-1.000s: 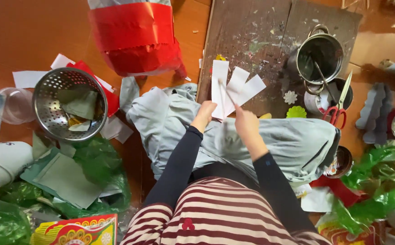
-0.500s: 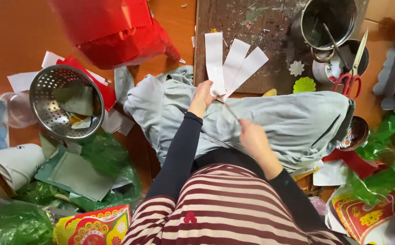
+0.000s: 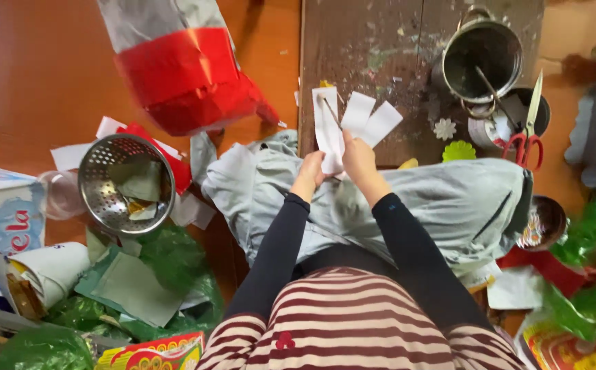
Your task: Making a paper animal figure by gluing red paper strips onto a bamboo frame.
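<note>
Both hands meet over my lap, above grey trousers (image 3: pixel 448 205). My left hand (image 3: pixel 309 171) pinches the lower edge of a fan of white paper strips (image 3: pixel 352 123). My right hand (image 3: pixel 358 159) grips the same strips from the right, and a thin dark stick (image 3: pixel 330 112) lies across the leftmost strip. Whether the right hand holds that stick I cannot tell. The strips stand up over the edge of a scuffed wooden board (image 3: pixel 380 48).
A metal colander (image 3: pixel 125 181) with paper scraps sits left, near a red and clear plastic bag (image 3: pixel 181 68). A steel pot (image 3: pixel 483 58) and red-handled scissors (image 3: pixel 525 130) lie right. Small paper flowers (image 3: pixel 444 129) rest on the board. Green plastic bags (image 3: pixel 168 267) and cartons crowd the floor.
My right hand was down at my lap half a second ago; it has come back up to the paper strips beside my left hand. The view has tilted slightly.
</note>
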